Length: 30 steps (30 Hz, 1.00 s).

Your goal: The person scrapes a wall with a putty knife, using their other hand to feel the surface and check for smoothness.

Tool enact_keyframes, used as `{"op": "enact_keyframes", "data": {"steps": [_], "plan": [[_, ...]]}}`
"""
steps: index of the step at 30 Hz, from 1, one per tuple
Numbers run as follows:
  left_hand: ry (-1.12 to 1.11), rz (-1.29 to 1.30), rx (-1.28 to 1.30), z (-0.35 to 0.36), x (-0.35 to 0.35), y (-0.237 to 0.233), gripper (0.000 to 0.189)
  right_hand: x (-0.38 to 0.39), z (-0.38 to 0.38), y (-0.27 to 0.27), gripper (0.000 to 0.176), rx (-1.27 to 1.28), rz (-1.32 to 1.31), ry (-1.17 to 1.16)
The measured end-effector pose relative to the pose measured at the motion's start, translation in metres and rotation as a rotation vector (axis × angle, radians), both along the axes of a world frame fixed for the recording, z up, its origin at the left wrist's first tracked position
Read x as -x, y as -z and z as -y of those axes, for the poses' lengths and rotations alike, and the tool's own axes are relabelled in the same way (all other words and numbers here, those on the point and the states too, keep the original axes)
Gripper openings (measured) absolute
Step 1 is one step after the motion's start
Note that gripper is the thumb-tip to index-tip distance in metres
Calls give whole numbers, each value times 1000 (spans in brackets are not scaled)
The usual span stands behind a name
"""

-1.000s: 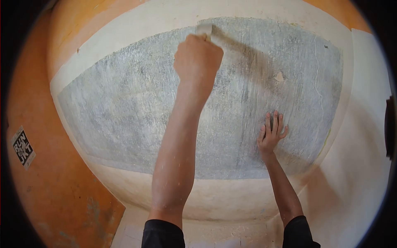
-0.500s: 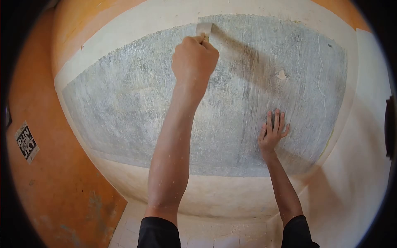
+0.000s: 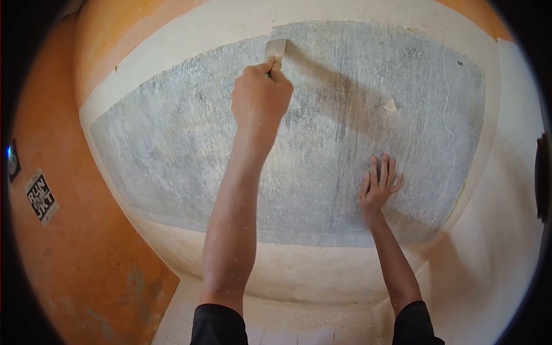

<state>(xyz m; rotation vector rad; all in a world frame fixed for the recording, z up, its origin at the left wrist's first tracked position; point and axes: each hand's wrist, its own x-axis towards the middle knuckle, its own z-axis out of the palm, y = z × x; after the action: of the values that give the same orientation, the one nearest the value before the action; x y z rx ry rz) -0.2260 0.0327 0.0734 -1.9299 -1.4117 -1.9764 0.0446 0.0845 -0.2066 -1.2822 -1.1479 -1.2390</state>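
Near the top edge of the grey wall patch (image 3: pixel 190 144), a scraper (image 3: pixel 276 48) has its flat blade against or very close to the surface. My left hand (image 3: pixel 262 95) is closed around its handle, with the blade pointing up. Lower on the right, my right hand (image 3: pixel 378 187) lies flat on the patch with its fingers spread, holding nothing. A small pale chipped spot (image 3: pixel 391 104) shows above my right hand. The arm holding the scraper casts a long shadow across the patch.
Cream wall (image 3: pixel 322 276) borders the patch. On the left, an orange wall (image 3: pixel 86 230) carries a black and white sticker (image 3: pixel 41 197) and a dark round-faced object (image 3: pixel 13 161). A dark object (image 3: pixel 541 178) sits at the far right edge. Pale tiles show at the bottom.
My left hand and the scraper have moved slightly left and down. My right hand has stayed in place on the patch.
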Motion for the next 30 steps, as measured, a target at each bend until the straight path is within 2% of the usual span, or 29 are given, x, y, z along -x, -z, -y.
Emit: {"op": "enact_keyframes", "data": {"steps": [2,4,7,11,13,16,27,30], "plan": [[13,-18,40,0,1,-7,33,0,-4,-6,44,-4,-8,-4],[-47,-71,-102,-4,2,-8,31,2,-3,-4,44,-49,41,-6],[-54,-84,-18,8,0,0,32,4,3,-5,44,3,17,-4],[-88,-76,-53,2,2,-3,32,7,-1,1,44,-25,30,-26],[-9,-51,20,8,4,-2,32,3,-1,-4,44,-23,19,-27],[-8,-48,-73,-5,5,-15,31,1,-5,-2,45,-21,3,-10],[-23,-46,-42,-4,4,-3,31,2,2,1,45,5,7,-35],[-21,-62,-59,-4,4,-22,33,0,-5,-4,45,-23,12,-35]]}}
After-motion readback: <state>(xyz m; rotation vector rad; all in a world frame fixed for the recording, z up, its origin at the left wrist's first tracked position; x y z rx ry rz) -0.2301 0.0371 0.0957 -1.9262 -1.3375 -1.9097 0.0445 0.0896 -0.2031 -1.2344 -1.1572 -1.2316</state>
